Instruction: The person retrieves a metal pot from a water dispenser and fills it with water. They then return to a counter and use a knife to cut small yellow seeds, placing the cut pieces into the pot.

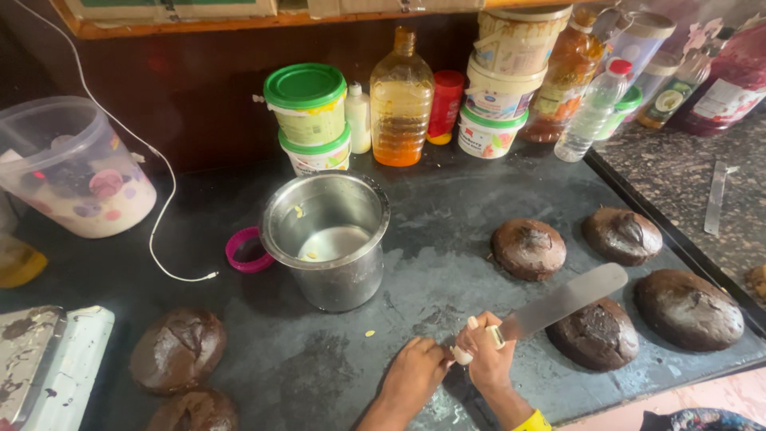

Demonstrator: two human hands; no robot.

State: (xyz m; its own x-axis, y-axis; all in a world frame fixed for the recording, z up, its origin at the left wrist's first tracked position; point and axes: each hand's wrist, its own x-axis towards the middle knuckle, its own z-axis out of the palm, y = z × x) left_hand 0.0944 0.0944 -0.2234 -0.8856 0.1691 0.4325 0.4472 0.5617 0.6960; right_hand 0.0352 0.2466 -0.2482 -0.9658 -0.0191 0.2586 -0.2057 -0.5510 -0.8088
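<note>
right hand (488, 355) gripping spatula (563, 302), left hand (415, 371) seemingly touching

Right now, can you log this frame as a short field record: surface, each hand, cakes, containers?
surface: dark worktop, smeared in places
right hand: right hand grips the white handle of a long flat metal spatula, blade slanting up over a cake
left hand: left hand rests on the worktop beside the right hand, touching the handle's end
cakes: dark round chocolate cakes, four at right, two at lower left
pot: open steel pot, nearly empty
containers: green-lidded tubs and bottles along the back wall
</note>
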